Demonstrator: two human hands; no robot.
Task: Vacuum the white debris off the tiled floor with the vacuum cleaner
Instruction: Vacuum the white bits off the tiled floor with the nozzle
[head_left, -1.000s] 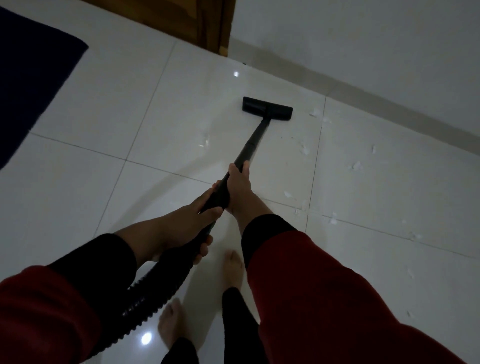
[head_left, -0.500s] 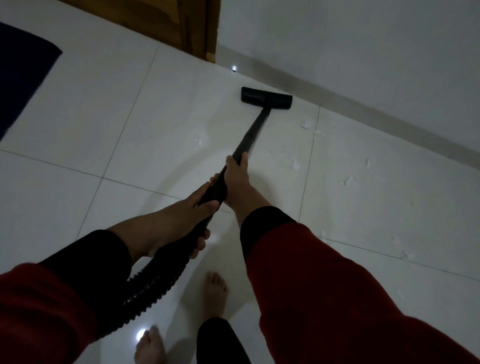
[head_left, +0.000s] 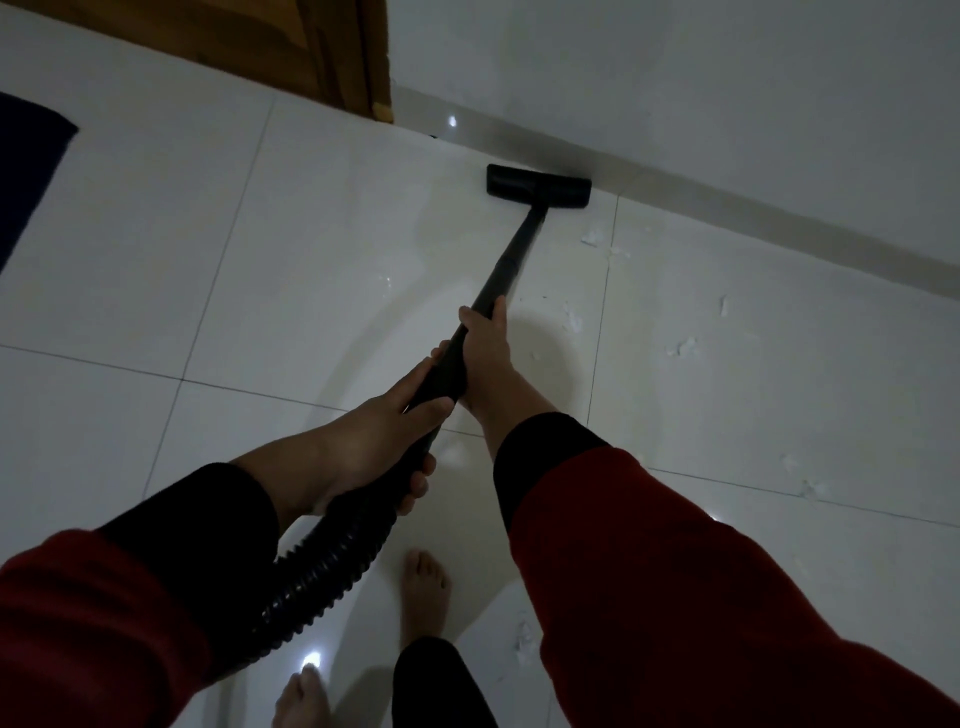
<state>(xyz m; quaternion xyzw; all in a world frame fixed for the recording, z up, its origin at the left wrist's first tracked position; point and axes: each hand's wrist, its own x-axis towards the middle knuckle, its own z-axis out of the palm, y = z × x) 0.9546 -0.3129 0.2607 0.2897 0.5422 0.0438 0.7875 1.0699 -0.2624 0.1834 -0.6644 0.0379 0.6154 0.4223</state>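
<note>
Gripping a black vacuum wand (head_left: 511, 262) w/ both hands, a person in red sleeves pushes its floor head (head_left: 538, 186) up near the baseboard (head_left: 727, 208).

Right hand (head_left: 483, 353) is wrapped round the wand higher up, arm extended fwd; left hand (head_left: 374, 441) clasps the handle end just behind it, fingers curled under, where the ribbed hose (head_left: 317, 582) begins. Floor head sits flat on the tiled floor (head_left: 260, 312), well ahead of both hands. White debris (head_left: 680, 348) lies scattered to the right of the wand, more bits (head_left: 592, 236) just beside the head, untouched. Bare feet (head_left: 426, 592) stand below the hands.
</note>
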